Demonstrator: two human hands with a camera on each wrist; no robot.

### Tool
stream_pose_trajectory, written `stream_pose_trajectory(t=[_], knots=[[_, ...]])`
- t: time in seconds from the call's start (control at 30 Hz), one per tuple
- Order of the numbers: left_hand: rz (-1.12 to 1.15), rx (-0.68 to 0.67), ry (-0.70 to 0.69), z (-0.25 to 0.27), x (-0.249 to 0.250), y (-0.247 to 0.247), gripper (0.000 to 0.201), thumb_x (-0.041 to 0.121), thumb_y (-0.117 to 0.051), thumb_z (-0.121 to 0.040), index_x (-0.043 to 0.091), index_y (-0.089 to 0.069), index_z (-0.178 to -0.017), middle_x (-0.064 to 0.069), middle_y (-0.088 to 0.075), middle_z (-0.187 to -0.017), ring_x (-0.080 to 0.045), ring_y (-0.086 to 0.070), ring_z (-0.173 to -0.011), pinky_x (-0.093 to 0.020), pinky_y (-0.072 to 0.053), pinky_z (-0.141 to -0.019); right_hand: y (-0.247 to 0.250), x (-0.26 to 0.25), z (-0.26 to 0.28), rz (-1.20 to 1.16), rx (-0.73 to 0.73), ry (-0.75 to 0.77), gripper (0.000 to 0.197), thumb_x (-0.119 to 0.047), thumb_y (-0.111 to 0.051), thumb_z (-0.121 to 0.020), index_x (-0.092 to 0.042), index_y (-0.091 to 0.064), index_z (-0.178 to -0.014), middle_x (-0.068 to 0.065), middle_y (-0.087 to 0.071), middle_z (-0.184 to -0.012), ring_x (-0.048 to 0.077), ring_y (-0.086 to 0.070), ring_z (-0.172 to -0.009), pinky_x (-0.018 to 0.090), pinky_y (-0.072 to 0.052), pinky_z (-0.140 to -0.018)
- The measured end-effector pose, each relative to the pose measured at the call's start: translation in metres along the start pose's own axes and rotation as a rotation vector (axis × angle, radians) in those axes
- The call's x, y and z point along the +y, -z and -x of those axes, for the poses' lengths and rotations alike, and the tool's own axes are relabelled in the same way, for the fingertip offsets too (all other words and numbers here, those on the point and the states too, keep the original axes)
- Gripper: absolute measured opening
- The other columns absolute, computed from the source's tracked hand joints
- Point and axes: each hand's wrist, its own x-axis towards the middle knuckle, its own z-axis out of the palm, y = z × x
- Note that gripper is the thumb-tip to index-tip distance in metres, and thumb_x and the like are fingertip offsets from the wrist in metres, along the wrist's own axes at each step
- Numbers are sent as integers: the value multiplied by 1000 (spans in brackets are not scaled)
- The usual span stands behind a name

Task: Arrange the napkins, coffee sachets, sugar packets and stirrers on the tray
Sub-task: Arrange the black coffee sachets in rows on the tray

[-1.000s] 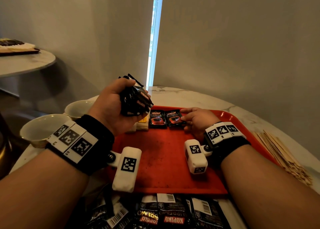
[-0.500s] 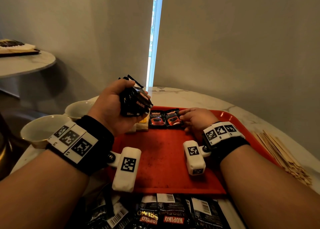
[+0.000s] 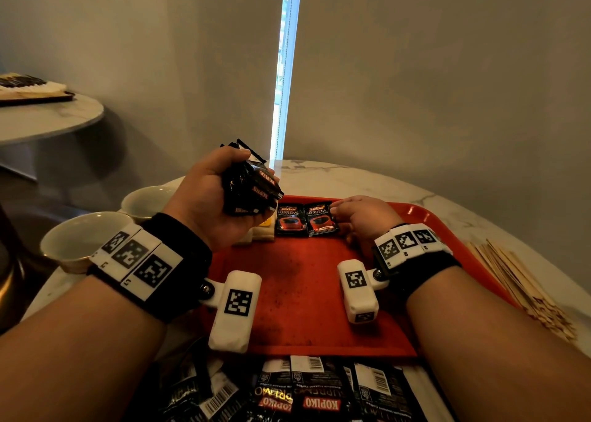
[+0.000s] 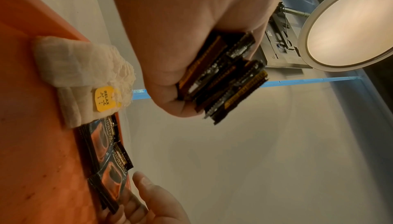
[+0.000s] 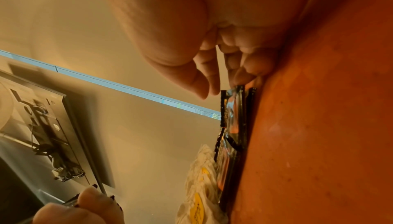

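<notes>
My left hand (image 3: 224, 194) grips a bundle of black Kopiko coffee sachets (image 3: 256, 188) in the air over the far left of the red tray (image 3: 303, 293). The same bundle (image 4: 223, 83) fans out of my fist in the left wrist view. Two small piles of sachets lie side by side at the tray's far edge, one on the left (image 3: 289, 223) and one on the right (image 3: 321, 221). My right hand (image 3: 339, 213) pinches the right pile's edge (image 5: 234, 118) between thumb and curled fingers. Folded white napkins (image 4: 80, 69) with a yellow label lie left of the sachets.
Wooden stirrers (image 3: 518, 287) lie heaped on the marble table right of the tray. Two empty cups (image 3: 83, 239) (image 3: 147, 197) stand to the left. Several loose sachets (image 3: 303, 393) lie before the tray's near edge. A second round table (image 3: 41, 121) stands far left.
Hardly anything: my left hand has drifted slightly upward with its bundle, and my right hand stays at the right sachet pile.
</notes>
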Motion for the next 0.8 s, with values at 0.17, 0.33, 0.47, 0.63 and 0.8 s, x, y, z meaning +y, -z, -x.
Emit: stream_pose_trajectory(t=[0.17,0.33,0.47,0.63,0.8], knots=[[-12,0,-15,0,0,1,34,34,-52,-93,6,-64,-107,-11,-68,-89,-23,-64,-85,-35,-47,-82,-1,-2,0,-5,2,5,14,-21,-68,-88,-10,-68,-96,21,-73,-100,32,-61,-75,37,-44,-58],[-15,-12,-7,0,0,1,40,35,-53,-91,7,-61,-119,-11,-68,-92,-21,-66,-82,-33,-49,-78,-1,-7,3,44,-33,11,19,-22,-63,-93,-3,-65,-94,18,-65,-91,32,-56,-75,38,-42,-60],[-17,-29,-4,1,0,2,37,35,-52,-92,6,-62,-113,-12,-69,-91,-22,-67,-82,-34,-48,-80,-1,-6,3,-22,-29,-11,14,-20,-63,-93,-7,-63,-87,12,-57,-79,21,-48,-57,32,-36,-50],[-44,-43,37,2,0,1,41,36,-52,-89,7,-62,-116,-14,-69,-98,-24,-67,-88,-36,-50,-79,-2,-7,3,-50,-5,31,18,-23,-66,-92,-9,-61,-81,13,-58,-78,26,-52,-62,31,-37,-51],[-17,-65,70,3,0,-1,43,34,-55,-89,12,-58,-126,-16,-62,-118,-29,-63,-107,-48,-53,-89,-3,-29,25,-197,36,203,32,-44,-74,-84,-17,-62,-97,1,-65,-91,9,-58,-67,23,-42,-51]])
